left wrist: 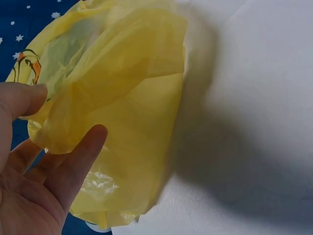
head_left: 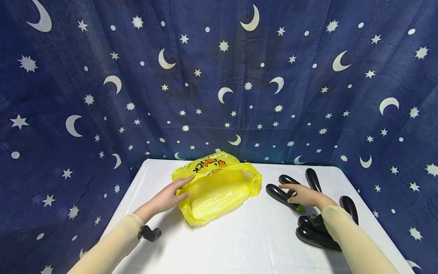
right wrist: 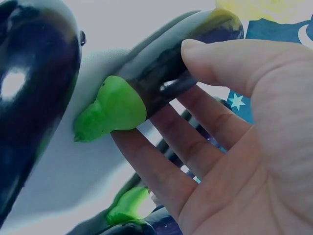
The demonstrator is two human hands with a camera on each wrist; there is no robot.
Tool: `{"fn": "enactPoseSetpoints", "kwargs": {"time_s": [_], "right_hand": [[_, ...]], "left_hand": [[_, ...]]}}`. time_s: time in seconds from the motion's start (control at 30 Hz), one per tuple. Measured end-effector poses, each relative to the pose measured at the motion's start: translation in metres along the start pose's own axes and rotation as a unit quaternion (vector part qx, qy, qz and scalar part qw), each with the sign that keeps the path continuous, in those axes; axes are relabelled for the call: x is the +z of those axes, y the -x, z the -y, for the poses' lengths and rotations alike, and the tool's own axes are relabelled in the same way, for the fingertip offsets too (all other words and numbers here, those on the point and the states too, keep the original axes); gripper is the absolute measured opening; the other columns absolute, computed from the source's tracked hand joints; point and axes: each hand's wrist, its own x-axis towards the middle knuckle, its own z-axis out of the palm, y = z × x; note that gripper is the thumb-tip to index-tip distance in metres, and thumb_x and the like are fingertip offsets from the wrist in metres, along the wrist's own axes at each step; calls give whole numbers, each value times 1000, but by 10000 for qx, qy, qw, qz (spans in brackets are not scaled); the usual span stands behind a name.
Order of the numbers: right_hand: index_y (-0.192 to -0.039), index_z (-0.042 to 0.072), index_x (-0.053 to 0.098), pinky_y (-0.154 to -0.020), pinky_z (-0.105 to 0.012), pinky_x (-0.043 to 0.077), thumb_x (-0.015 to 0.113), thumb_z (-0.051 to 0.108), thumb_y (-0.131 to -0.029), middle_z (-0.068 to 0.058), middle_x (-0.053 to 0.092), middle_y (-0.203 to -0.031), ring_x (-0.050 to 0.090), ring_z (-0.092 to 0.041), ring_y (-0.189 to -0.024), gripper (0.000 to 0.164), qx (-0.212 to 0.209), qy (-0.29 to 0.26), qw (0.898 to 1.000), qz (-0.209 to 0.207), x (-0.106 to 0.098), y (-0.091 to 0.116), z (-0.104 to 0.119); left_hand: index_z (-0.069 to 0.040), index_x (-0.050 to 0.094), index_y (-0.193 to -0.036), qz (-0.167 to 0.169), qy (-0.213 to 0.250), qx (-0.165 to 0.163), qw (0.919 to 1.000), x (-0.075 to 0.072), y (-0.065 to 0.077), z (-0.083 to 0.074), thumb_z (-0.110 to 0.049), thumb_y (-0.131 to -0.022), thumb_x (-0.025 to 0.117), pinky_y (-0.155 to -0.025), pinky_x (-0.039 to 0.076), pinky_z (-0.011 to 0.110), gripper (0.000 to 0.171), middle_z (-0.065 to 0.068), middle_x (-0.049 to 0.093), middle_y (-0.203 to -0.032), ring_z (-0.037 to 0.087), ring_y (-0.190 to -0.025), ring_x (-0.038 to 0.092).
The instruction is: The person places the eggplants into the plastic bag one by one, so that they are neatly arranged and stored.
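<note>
On the white table lies a yellow plastic bag [head_left: 219,194] with an orange and black print, its mouth open toward me. My left hand [head_left: 171,194] is at the bag's left edge; in the left wrist view its spread fingers [left wrist: 80,164] rest against the thin yellow film. At the right, my right hand [head_left: 308,196] grips a glossy dark eggplant [head_left: 278,193]. The right wrist view shows the thumb on the near side of this eggplant [right wrist: 164,68], its fingers round the other side, and a green cap at its lower end.
Several more eggplants lie around the right hand, including one at the back [head_left: 313,179], one at the right [head_left: 349,209] and one in front [head_left: 316,238]. A blue curtain [head_left: 205,125] with moons and stars hangs behind the table [head_left: 232,247].
</note>
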Motion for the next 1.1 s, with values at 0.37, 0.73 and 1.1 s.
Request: {"fn": "enactPoseSetpoints", "kwargs": {"time_s": [0.37, 0.73, 1.1], "right_hand": [[-154, 9, 46, -71, -38, 56, 72, -10, -80, -21, 60, -127, 63, -29, -102, 81, 39, -251, 9996, 133, 1, 3, -1], [-154, 11, 46, -70, -38, 57, 73, -9, -81, -18, 62, -124, 63, -27, -98, 80, 120, -218, 9996, 154, 1, 1, -2], [-154, 13, 47, -67, -37, 54, 71, -8, -81, -21, 60, -127, 60, -25, -88, 80, 207, -393, 9988, 223, -1, -1, -5]], "left_hand": [[-25, 37, -161, -156, 83, 171, 9997, 4, 1, -5, -6, -99, 65, -118, 30, 55, 70, 11, 39, -160, 33, -147, 36], [-23, 43, -158, -136, 56, 390, 9991, 5, 2, -2, -3, -99, 61, -118, 30, 57, 65, 9, 41, -159, 34, -147, 36], [-26, 43, -158, -85, 199, 230, 9995, 4, 2, 1, -6, -100, 62, -119, 29, 54, 64, 4, 40, -161, 30, -148, 35]]}}
